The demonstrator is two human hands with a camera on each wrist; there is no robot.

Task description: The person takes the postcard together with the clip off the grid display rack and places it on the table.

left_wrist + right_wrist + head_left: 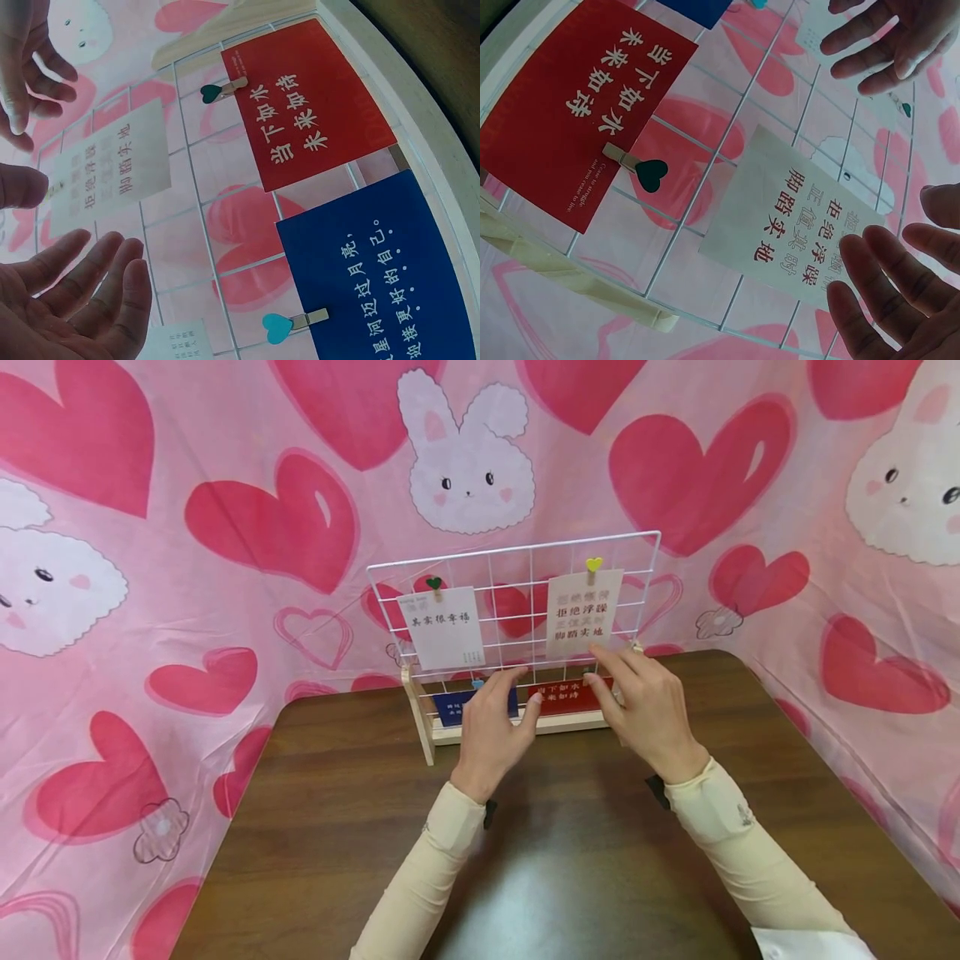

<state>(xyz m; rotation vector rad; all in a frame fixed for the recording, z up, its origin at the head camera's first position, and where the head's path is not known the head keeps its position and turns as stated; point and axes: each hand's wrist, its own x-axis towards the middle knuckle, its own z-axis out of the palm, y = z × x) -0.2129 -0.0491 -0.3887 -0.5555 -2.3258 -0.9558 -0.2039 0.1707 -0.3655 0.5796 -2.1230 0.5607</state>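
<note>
A white wire grid (491, 555) in a wooden base (551, 724) stands upright, with several cards clipped to it. My left hand (491, 735) is in front of the blue card (375, 277), fingers loosely bent and holding nothing. My right hand (652, 710) hovers before the red card (592, 97), its fingertips overlapping the lower edge of the right white card (583, 610) in the head view. A light blue heart clip (277, 328) pins the blue card; a dark green heart clip (652, 175) pins the red one.
Higher on the grid, the left white card (446, 635) hangs from a green heart clip (434, 583); a yellow heart clip (594, 564) holds the right one. Under the rack is a brown wooden table (337, 810). Behind hangs a pink cloth (247, 427) printed with hearts and rabbits.
</note>
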